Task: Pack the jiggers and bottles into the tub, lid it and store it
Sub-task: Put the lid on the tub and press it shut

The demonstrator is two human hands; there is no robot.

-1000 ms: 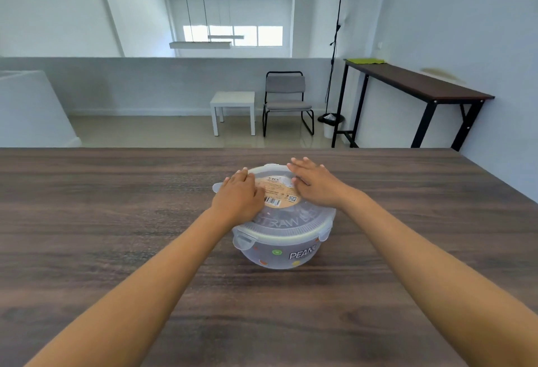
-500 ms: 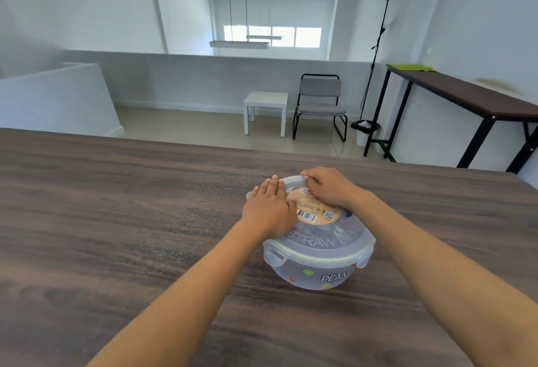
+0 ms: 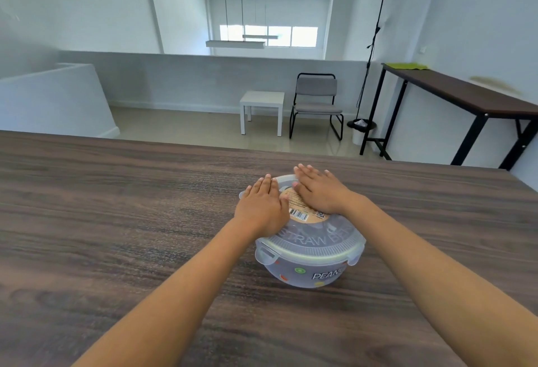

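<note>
The tub (image 3: 308,267) sits on the desk (image 3: 116,221) with its lid (image 3: 317,238) already on top. The left hand (image 3: 262,206) lies flat on the lid, fingers straight and close together, pressing down. The right hand (image 3: 318,190) lies flat beside it, fingers straight too, pressing the far side. The packing looks done, though what is inside is hard to see. The side clips (image 3: 265,254) may not be snapped yet. Then the tub must be put away.
</note>
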